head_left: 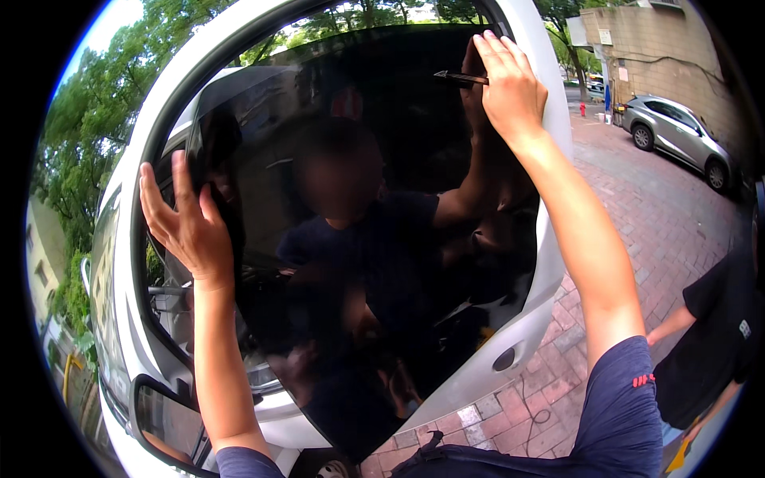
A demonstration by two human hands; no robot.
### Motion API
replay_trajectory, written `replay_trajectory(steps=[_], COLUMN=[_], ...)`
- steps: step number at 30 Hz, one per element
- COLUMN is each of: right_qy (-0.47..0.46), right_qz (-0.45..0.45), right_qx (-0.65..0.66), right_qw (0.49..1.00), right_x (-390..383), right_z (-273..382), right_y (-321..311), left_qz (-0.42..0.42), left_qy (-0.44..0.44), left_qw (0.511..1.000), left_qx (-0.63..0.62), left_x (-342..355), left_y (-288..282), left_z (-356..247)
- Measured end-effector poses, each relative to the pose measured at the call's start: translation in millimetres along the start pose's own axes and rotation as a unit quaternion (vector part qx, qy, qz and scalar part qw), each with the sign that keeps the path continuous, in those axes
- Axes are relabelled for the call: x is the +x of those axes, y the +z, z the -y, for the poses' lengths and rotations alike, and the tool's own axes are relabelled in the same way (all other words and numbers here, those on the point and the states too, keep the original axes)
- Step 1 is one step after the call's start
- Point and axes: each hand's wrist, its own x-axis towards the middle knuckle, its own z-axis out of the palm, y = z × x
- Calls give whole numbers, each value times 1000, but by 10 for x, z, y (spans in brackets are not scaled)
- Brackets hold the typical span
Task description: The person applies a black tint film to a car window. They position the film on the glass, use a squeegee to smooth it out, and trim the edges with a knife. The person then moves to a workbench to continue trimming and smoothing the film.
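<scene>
A large dark glossy film [366, 239] covers the window of a white vehicle door [451, 394], its lower end hanging past the sill and its left edge curling. My left hand [187, 219] is raised at that left edge, fingers spread and touching the film. My right hand [510, 88] is at the upper right of the film, fingertips close together on it, holding a slim black tool [458, 78] with a pointed tip. The film reflects a person and arms.
A side mirror [163, 418] sits at lower left. A person in dark clothing [709, 334] stands at right on brick paving [606, 223]. Beyond are a parked silver car [669, 135], a building wall [669, 48] and trees [96, 119].
</scene>
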Motion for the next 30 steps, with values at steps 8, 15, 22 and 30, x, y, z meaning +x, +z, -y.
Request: replay_trajectory(steps=[8, 15, 22, 30], right_qy=[-6, -72, -127, -191], right_qz=[29, 32, 35, 30], right_qx=[-7, 76, 124, 186], right_qw=[1000, 994, 983, 963], right_x=[2, 176, 450, 577], right_z=[11, 497, 1091, 1751], right_y=[26, -256, -260, -314], left_qz=[51, 16, 27, 56], left_qy=[96, 105, 10, 54], left_qw=[993, 994, 999, 996], left_qx=[-44, 3, 34, -53], left_x=[-102, -122, -59, -262], left_y=[107, -6, -30, 33], left_z=[238, 266, 229, 384])
